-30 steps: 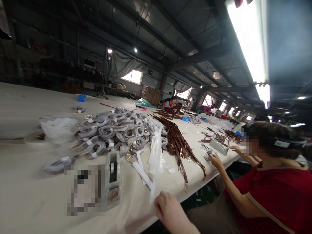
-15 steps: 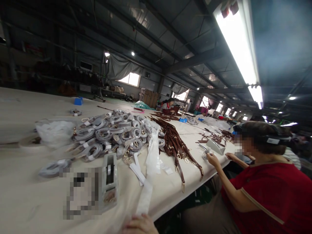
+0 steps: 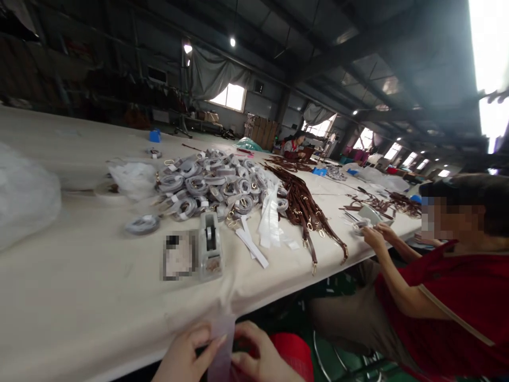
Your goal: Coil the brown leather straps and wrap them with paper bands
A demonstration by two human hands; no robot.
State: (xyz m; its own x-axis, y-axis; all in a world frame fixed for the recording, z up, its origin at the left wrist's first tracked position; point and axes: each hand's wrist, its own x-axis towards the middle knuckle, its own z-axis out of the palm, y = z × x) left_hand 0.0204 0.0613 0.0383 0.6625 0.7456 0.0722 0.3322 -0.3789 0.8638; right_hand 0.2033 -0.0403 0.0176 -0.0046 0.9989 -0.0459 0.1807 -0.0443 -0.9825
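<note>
At the table's near edge both my hands hold a narrow translucent plastic sleeve between them. My left hand pinches its left side with thumb and fingers. On the other side, the curled fingers of my right hand grip the right edge. More flat plastic sleeves lie on the table beyond, beside white paper strips. A grey tape dispenser stands just past my hands.
Behind the dispenser is a heap of coiled straps in clear wrap. Brown leather straps with metal clasps lie to its right. A co-worker in red sits at right, hands on the table. A large plastic bag is at far left.
One hand was on a plastic sleeve stretching from the pile; now the sleeve is at the table edge in both my hands. The view has shifted, so the table appears further left and higher.
</note>
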